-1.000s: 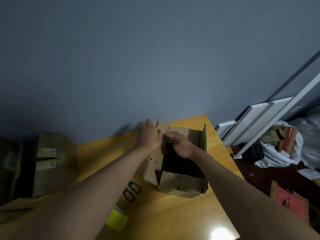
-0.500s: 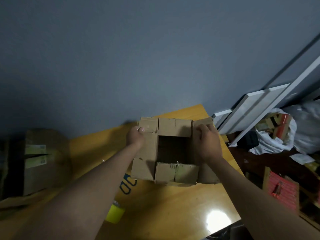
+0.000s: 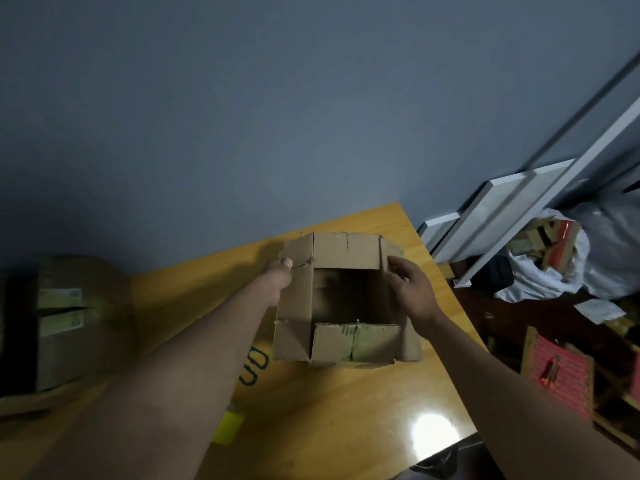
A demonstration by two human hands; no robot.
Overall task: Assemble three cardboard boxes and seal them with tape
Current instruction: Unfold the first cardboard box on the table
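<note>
A small brown cardboard box (image 3: 346, 344) stands on the yellow wooden table (image 3: 329, 410) with its top open and all flaps spread outward. My left hand (image 3: 277, 278) grips the left flap, thumb on top. My right hand (image 3: 412, 292) rests on the right flap with its fingers spread over it. A yellow roll of tape (image 3: 228, 427) lies near the table's front, partly hidden by my left forearm. Blue-handled scissors (image 3: 256, 368) lie just left of the box, also partly hidden.
Taped cardboard boxes (image 3: 65, 320) stand at the table's left end. A grey wall runs behind. Right of the table, white boards (image 3: 502, 216) lean on the wall beside a white bag (image 3: 540, 268) of items and red packages (image 3: 561, 375) on the floor.
My hands moved from the box's far inner edge to its two side flaps and spread them out. The box now sits squarer to me.
</note>
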